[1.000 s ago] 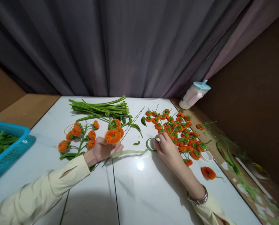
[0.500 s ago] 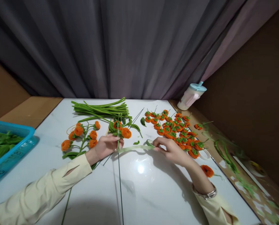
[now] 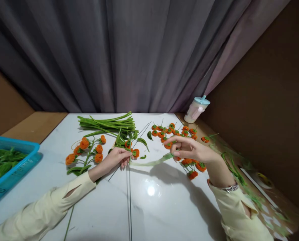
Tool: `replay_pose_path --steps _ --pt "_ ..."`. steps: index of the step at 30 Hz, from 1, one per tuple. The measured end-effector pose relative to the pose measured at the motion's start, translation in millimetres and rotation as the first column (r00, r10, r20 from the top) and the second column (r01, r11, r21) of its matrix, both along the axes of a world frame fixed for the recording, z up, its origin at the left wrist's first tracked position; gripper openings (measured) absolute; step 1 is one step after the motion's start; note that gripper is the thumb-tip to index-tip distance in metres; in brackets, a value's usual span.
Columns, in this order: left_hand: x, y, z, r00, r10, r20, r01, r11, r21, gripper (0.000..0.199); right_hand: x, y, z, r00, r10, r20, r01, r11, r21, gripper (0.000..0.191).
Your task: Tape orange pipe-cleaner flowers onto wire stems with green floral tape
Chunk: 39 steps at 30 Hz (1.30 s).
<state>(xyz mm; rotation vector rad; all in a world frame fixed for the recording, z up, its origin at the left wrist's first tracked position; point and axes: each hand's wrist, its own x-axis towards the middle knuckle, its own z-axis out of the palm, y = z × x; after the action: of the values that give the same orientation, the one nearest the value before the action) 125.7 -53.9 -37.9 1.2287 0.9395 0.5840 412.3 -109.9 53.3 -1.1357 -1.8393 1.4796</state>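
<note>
My left hand [image 3: 119,156] is closed, pinching a dark wire stem [image 3: 130,201] that runs down toward me. At the top of that stem, just beyond the fingertips, is a small orange fuzzy flower [image 3: 135,153]. A pale green strip of floral tape [image 3: 149,163] stretches from the left fingers across to my right hand [image 3: 187,149]. The right thumb and fingers grip the tape's far end, while the index finger points out to the left. Beside my left wrist lies a finished-looking branch of orange flowers [image 3: 98,158] with green leaves.
Behind the hands lies a bundle of green fuzzy stems [image 3: 106,124]. Many orange flowers [image 3: 162,134] are spread on the right, partly hidden by my right hand. A blue basket [image 3: 26,160] of green leaves stands at left, a lidded cup [image 3: 196,110] at back right.
My right hand has risen and shifted slightly right, drawing the tape upward, with its index finger now extended. My left hand still pinches the stem. The view has shifted slightly.
</note>
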Motion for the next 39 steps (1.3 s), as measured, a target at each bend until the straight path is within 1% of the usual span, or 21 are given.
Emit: replay_pose_path --steps 3,6,8,9,11,12,13,14,15,16,18,20,22,24,26,28,30,33,35,37,39 --pt "-1.5 4.5 6.5 0.988 0.007 -0.152 0.003 0.998 0.068 0.031 -13.2 5.6 22.8 0.994 0.107 0.021 -0.108 0.990 0.090 0.029" --pt "-4.5 11.2 16.8 0.954 -0.038 -0.297 0.077 0.990 0.119 0.035 -27.3 11.7 36.6 0.984 0.178 0.020 -0.178 0.960 0.214 0.029" --pt "-6.5 12.8 31.7 0.926 -0.045 -0.376 0.120 0.976 0.179 0.039 -35.9 17.2 40.8 0.976 0.216 -0.007 -0.206 0.943 0.261 0.029" --pt "-7.1 11.8 42.1 0.916 -0.020 -0.401 0.120 0.967 0.225 0.042 -39.8 20.4 41.6 0.972 0.235 -0.026 -0.219 0.938 0.269 0.030" --pt "-6.0 5.4 66.7 0.913 0.075 -0.402 0.090 0.921 0.378 0.040 -46.2 27.1 41.6 0.959 0.273 -0.071 -0.245 0.931 0.269 0.030" --pt "-4.0 0.4 79.2 0.917 0.130 -0.376 0.067 0.881 0.469 0.036 -48.7 30.3 40.8 0.954 0.285 -0.095 -0.252 0.931 0.266 0.031" --pt "-1.1 -5.4 90.6 0.934 0.165 -0.318 0.073 0.780 0.621 0.026 -50.7 33.1 39.8 0.949 0.292 -0.120 -0.253 0.931 0.261 0.032" --pt "2.7 -11.4 99.9 0.951 0.184 -0.248 0.057 0.684 0.727 0.022 -52.2 35.6 38.5 0.945 0.294 -0.142 -0.252 0.934 0.255 0.032" --pt "7.1 -17.1 106.7 0.962 0.174 -0.213 0.062 0.617 0.784 0.030 -53.2 37.6 37.1 0.943 0.290 -0.161 -0.246 0.937 0.247 0.031" --pt "11.7 -22.1 110.7 0.966 0.156 -0.208 0.088 0.556 0.826 0.036 -53.7 39.2 35.6 0.943 0.282 -0.177 -0.237 0.942 0.236 0.030" --pt "20.0 -28.9 110.9 0.965 0.146 -0.217 0.129 0.457 0.880 0.028 -53.8 41.3 32.7 0.941 0.266 -0.211 -0.221 0.952 0.211 0.028" --pt "25.2 -31.3 104.7 0.961 0.159 -0.228 0.149 0.400 0.905 0.018 -53.1 42.7 30.3 0.936 0.266 -0.231 -0.225 0.956 0.190 0.026" --pt "26.3 -30.7 97.4 0.960 0.159 -0.230 0.152 0.394 0.906 0.017 -52.4 43.7 29.1 0.943 0.276 -0.188 -0.240 0.951 0.192 0.025" --pt "24.2 -29.0 92.5 0.963 0.157 -0.218 0.136 0.414 0.900 0.017 -52.4 44.0 29.5 0.959 0.273 -0.075 -0.247 0.937 0.247 0.023" --pt "21.1 -27.4 91.2 0.967 0.156 -0.199 0.113 0.440 0.891 0.015 -53.6 42.6 31.6 0.970 0.237 0.048 -0.239 0.909 0.342 0.022" --pt "18.4 -26.3 92.4 0.972 0.168 -0.166 0.071 0.461 0.885 0.012 -56.5 38.8 34.5 0.972 0.179 0.153 -0.230 0.858 0.459 0.021" --pt "16.8 -25.2 94.8 0.973 0.197 -0.123 0.015 0.475 0.880 0.008 -61.2 32.6 37.1 0.969 0.085 0.232 -0.211 0.775 0.595 0.020" --pt "15.8 -24.0 98.0 0.964 0.242 -0.111 -0.024 0.495 0.869 0.008 -71.0 21.7 38.2 0.948 -0.106 0.299 -0.184 0.583 0.791 0.018" --pt "15.6 -24.0 99.9 0.956 0.252 -0.149 -0.004 0.520 0.854 0.012 -77.8 16.2 36.7 0.911 -0.234 0.340 -0.200 0.469 0.860 0.017" --pt "15.2 -24.4 102.5 0.944 0.273 -0.184 0.000 0.559 0.829 0.014 -83.3 13.9 33.9 0.866 -0.329 0.376 -0.235 0.397 0.887 0.018" --pt "14.7 -24.3 106.2 0.940 0.272 -0.206 -0.014 0.632 0.774 0.016 -86.4 14.7 30.2 0.849 -0.386 0.362 -0.232 0.344 0.910 0.022"
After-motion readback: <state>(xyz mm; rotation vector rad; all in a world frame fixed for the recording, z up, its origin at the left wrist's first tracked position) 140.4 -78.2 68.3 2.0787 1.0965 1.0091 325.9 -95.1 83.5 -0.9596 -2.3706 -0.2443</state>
